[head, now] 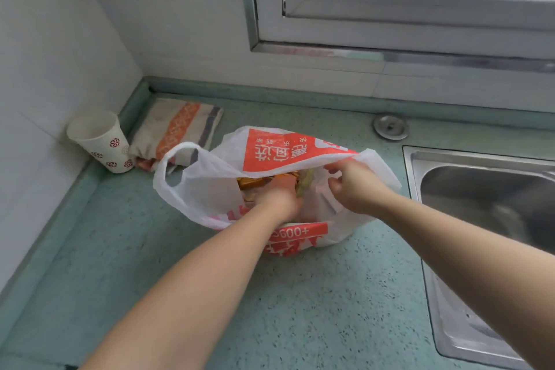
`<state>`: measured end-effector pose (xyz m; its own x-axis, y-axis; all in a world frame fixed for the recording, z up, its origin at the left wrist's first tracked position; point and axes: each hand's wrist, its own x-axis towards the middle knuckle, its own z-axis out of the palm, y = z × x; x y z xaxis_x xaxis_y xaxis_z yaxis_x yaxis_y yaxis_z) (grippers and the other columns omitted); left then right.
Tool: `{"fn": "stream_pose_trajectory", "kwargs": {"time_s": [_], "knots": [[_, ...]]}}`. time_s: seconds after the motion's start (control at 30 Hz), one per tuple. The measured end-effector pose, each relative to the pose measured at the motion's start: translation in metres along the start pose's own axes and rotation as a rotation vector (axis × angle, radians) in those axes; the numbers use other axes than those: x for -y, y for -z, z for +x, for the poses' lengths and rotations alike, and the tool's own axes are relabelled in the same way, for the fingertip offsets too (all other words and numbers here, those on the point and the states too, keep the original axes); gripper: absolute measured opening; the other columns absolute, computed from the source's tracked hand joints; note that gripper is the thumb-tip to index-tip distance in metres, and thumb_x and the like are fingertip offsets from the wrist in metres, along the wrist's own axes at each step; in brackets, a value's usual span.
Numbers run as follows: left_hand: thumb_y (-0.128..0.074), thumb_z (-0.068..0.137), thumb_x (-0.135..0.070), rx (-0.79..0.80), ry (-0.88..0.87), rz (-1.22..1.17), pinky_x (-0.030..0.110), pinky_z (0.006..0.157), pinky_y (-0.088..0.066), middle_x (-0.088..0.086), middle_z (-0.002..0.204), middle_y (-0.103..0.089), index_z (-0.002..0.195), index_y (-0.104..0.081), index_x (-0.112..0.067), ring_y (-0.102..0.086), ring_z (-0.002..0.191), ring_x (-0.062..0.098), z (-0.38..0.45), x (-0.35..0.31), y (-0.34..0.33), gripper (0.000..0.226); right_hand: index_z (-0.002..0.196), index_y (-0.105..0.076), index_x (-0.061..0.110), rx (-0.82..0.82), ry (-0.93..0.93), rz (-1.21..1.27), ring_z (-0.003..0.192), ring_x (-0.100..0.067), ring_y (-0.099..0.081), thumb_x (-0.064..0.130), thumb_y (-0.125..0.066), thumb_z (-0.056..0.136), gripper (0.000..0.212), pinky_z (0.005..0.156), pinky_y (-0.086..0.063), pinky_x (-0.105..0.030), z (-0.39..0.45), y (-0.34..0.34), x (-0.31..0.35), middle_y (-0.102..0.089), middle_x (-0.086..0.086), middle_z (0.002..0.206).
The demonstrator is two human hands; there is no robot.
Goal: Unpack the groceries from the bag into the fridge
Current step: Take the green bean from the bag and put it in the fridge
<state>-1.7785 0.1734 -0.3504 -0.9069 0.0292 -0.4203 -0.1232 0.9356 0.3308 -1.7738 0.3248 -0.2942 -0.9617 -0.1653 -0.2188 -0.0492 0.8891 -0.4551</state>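
Open white-and-red plastic bag (228, 186) on countertop (330, 294)

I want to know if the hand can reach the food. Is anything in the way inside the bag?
Nothing visible blocks it. The right hand holds the bag's rim up, so the mouth is open. The left hand is already inside, down among the orange packets. Whether it grips one is hidden.

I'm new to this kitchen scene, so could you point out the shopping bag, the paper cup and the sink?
shopping bag (271, 153): head view, on its red printed panel.
paper cup (103, 141): head view, on its patterned side wall.
sink (468, 189): head view, on the steel basin wall.
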Motion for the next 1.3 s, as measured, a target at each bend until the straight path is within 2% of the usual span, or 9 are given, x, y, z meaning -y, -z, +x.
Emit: {"fn": "stream_pose_trajectory", "kwargs": {"time_s": [0.13, 0.27, 0.4, 0.5, 0.7, 0.83, 1.07, 1.23, 1.3], "knots": [[-0.047, 0.096, -0.022, -0.083, 0.018, -0.009, 0.045, 0.097, -0.046, 0.010, 0.135, -0.051, 0.140, -0.039, -0.024, -0.052, 0.121, 0.033, -0.002, 0.018, 0.023, 0.045, 0.100, -0.064, 0.016, -0.039, -0.075, 0.242, 0.101, -0.026, -0.063, 0.003, -0.042, 0.089, 0.029, 0.084, -0.048, -0.030, 0.021, 0.013, 0.019, -0.068, -0.009, 0.111], [-0.042, 0.096, -0.022, -0.171, 0.062, -0.081, 0.047, 0.092, -0.049, 0.013, 0.125, -0.058, 0.138, -0.040, -0.023, -0.057, 0.110, 0.035, -0.009, 0.046, 0.051, 0.042, 0.109, -0.061, 0.019, -0.004, -0.157, 0.470, 0.106, -0.027, -0.062, -0.001, -0.038, 0.085, 0.038, 0.091, -0.054, -0.044, 0.040, 0.011, 0.035, -0.063, -0.008, 0.114], [-0.041, 0.098, -0.027, -0.243, 0.029, -0.153, 0.045, 0.089, -0.050, 0.008, 0.123, -0.060, 0.135, -0.043, -0.028, -0.058, 0.106, 0.030, -0.018, 0.072, 0.073, 0.037, 0.108, -0.067, 0.018, 0.065, -0.071, 0.163, 0.104, -0.020, -0.057, 0.004, -0.042, 0.090, 0.034, 0.087, -0.046, -0.027, 0.047, -0.008, 0.043, -0.062, 0.002, 0.111], [-0.038, 0.100, -0.025, -0.261, 0.037, -0.156, 0.042, 0.089, -0.049, 0.006, 0.120, -0.061, 0.136, -0.045, -0.028, -0.058, 0.106, 0.029, -0.026, 0.088, 0.081, 0.038, 0.113, -0.065, 0.018, 0.098, 0.045, -0.097, 0.105, -0.026, -0.059, 0.002, -0.044, 0.088, 0.037, 0.086, -0.048, -0.031, 0.048, -0.036, 0.044, -0.065, -0.004, 0.114], [-0.037, 0.097, -0.019, -0.247, 0.069, -0.093, 0.030, 0.064, -0.043, 0.005, 0.093, -0.058, 0.120, -0.052, -0.017, -0.056, 0.077, 0.019, -0.033, 0.109, 0.076, 0.027, 0.111, -0.055, 0.021, 0.125, 0.092, -0.245, 0.093, -0.023, -0.060, 0.015, -0.049, 0.089, 0.024, 0.079, -0.052, -0.036, 0.049, -0.073, 0.048, -0.063, -0.001, 0.108], [-0.035, 0.100, -0.019, -0.218, 0.075, -0.039, 0.026, 0.076, -0.039, 0.008, 0.124, -0.057, 0.135, -0.046, -0.018, -0.057, 0.102, 0.024, -0.036, 0.112, 0.068, 0.036, 0.105, -0.057, 0.024, 0.064, 0.056, -0.295, 0.096, -0.025, -0.060, 0.030, -0.053, 0.090, 0.017, 0.083, -0.048, -0.039, 0.046, -0.086, 0.047, -0.062, 0.000, 0.105], [-0.035, 0.103, -0.034, -0.128, -0.046, -0.082, 0.038, 0.110, -0.033, 0.005, 0.147, -0.044, 0.144, -0.040, -0.022, -0.041, 0.133, 0.028, -0.031, 0.117, 0.060, 0.044, 0.100, -0.058, 0.021, 0.086, -0.007, -0.177, 0.087, -0.023, -0.061, 0.015, -0.046, 0.092, 0.016, 0.073, -0.053, -0.034, 0.042, -0.079, 0.049, -0.065, -0.001, 0.100], [-0.037, 0.097, -0.028, -0.186, -0.036, -0.033, 0.031, 0.083, -0.047, 0.004, 0.121, -0.059, 0.123, -0.054, -0.024, -0.056, 0.099, 0.021, -0.032, 0.100, 0.065, 0.031, 0.111, -0.055, 0.016, 0.096, -0.058, -0.008, 0.096, -0.026, -0.056, 0.013, -0.042, 0.095, 0.020, 0.079, -0.045, -0.034, 0.024, -0.044, 0.054, -0.061, -0.007, 0.105], [-0.040, 0.092, -0.028, -0.199, -0.065, -0.062, 0.039, 0.085, -0.052, 0.004, 0.117, -0.060, 0.120, -0.053, -0.026, -0.057, 0.097, 0.022, -0.038, 0.089, 0.071, 0.032, 0.116, -0.053, 0.015, 0.097, -0.091, 0.068, 0.096, -0.027, -0.058, 0.014, -0.040, 0.096, 0.023, 0.080, -0.047, -0.034, 0.015, -0.030, 0.056, -0.060, -0.009, 0.104]]}}
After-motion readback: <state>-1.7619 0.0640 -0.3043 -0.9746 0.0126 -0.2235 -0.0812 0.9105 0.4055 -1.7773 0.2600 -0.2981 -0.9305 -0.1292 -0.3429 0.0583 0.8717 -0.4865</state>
